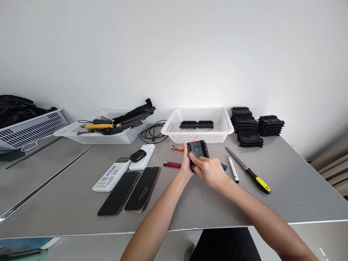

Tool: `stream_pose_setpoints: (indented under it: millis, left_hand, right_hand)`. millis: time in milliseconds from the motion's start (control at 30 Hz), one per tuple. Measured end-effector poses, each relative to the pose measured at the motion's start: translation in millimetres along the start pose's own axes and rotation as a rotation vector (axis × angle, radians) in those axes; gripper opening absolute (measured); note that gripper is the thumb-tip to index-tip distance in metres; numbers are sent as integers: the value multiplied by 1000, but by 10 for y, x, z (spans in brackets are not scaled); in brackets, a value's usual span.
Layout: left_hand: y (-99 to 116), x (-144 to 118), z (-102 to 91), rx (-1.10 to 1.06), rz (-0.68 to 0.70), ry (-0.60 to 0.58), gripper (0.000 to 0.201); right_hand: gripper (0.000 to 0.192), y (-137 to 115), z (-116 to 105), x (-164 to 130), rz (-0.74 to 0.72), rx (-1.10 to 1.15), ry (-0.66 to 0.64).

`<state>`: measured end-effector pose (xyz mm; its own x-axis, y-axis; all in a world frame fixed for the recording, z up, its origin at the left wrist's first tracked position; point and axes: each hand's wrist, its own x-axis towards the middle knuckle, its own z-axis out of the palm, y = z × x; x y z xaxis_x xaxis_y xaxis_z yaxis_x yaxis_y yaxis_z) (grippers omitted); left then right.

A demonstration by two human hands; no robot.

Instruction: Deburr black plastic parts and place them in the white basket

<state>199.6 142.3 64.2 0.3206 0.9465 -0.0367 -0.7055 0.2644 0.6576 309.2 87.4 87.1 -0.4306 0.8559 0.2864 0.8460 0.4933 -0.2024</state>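
Observation:
A black plastic plate with toothed side edges (198, 148) is held above the table in front of the white basket. My left hand (185, 164) grips it from the left side, thumb up along its edge. Curled over its near part is my right hand (211, 172), the index finger lying on its face; the lower end of the plate is mostly covered by these fingers. Under and around the hands lie an orange lighter (176, 148), a dark red lighter (172, 165) and a blue item (223, 166), partly hidden.
The white basket (198, 138) holds two similar black plates (205, 124). More are stacked at right (271, 125). A white marker (233, 169) and a yellow-black handled file (257, 179) lie right. Phones (143, 188), power banks (111, 175) and a tool-filled basket (119, 138) occupy the left.

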Motion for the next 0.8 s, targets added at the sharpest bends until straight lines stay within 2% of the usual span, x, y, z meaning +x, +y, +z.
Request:
stream_pose_setpoints:
  millis: [167, 300, 367, 467, 533, 600, 733, 800]
  left_hand:
    - [132, 8, -71, 29, 76, 74, 65]
    - [165, 48, -143, 22, 92, 93, 65]
    - [172, 60, -157, 14, 84, 89, 66]
    - [155, 55, -143, 20, 65, 68, 67]
    - [109, 45, -117, 24, 37, 50, 67]
    - [39, 36, -89, 27, 7, 19, 66]
    - [-95, 22, -40, 22, -60, -67, 64]
    - [-104, 13, -24, 7, -82, -67, 67]
  right_hand:
    - [45, -103, 3, -63, -114, 9, -71]
    - [35, -67, -14, -78, -118, 83, -81]
    - [32, -6, -24, -77, -78, 184, -24]
    - [40, 106, -36, -60, 21, 326, 167]
    - [45, 165, -39, -37, 81, 353, 275]
    - [47, 196, -35, -9, 108, 327, 317]
    - [50, 180, -10, 36, 103, 173, 216]
    - [51, 152, 8, 38, 78, 94, 136]
